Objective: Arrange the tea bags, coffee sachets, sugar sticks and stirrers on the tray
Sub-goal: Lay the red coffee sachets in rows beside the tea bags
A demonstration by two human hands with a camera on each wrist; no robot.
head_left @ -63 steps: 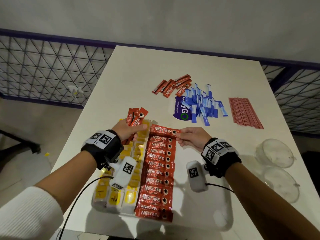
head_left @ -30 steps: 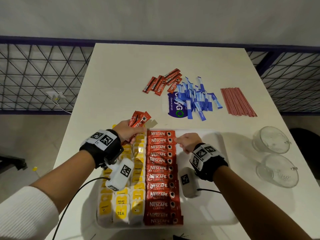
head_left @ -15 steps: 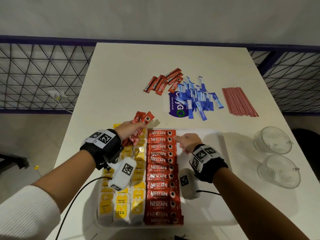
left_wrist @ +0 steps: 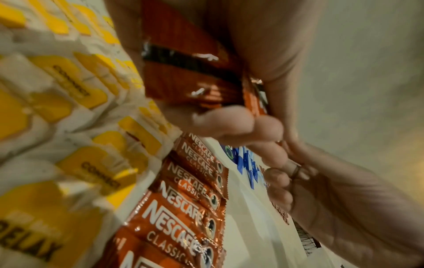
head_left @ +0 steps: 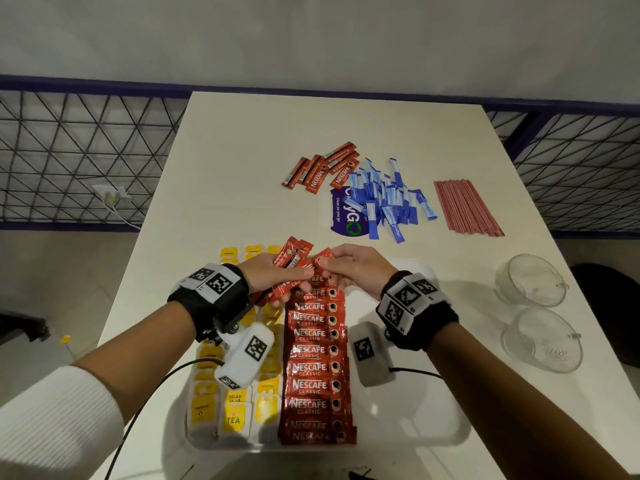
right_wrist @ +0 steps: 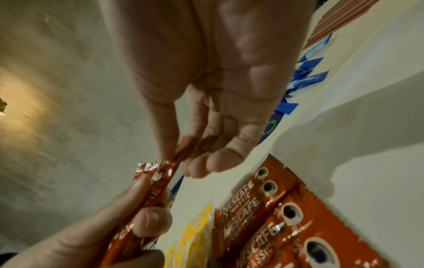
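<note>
A white tray (head_left: 415, 410) holds rows of yellow tea bags (head_left: 235, 407) on its left and a column of red coffee sachets (head_left: 317, 368) down its middle. Over the tray's far end, my left hand (head_left: 294, 275) grips a bunch of coffee sachets (head_left: 291, 259). My right hand (head_left: 323, 268) meets it and pinches the end of one sachet (right_wrist: 183, 150) from that bunch between thumb and fingers. Farther back on the table lie loose coffee sachets (head_left: 323, 171), a heap of blue sugar sticks (head_left: 388, 199) and a bundle of red stirrers (head_left: 464, 207).
Two glass cups (head_left: 530, 280) (head_left: 542, 342) stand at the table's right edge, beside the tray. A purple packet (head_left: 346, 216) lies under the sugar sticks. The tray's right half is bare white. A wire fence runs behind the table.
My right hand left the top of the sachet column on the tray, rose to my left hand and took hold of one sachet in the bunch. The left hand stayed roughly in place.
</note>
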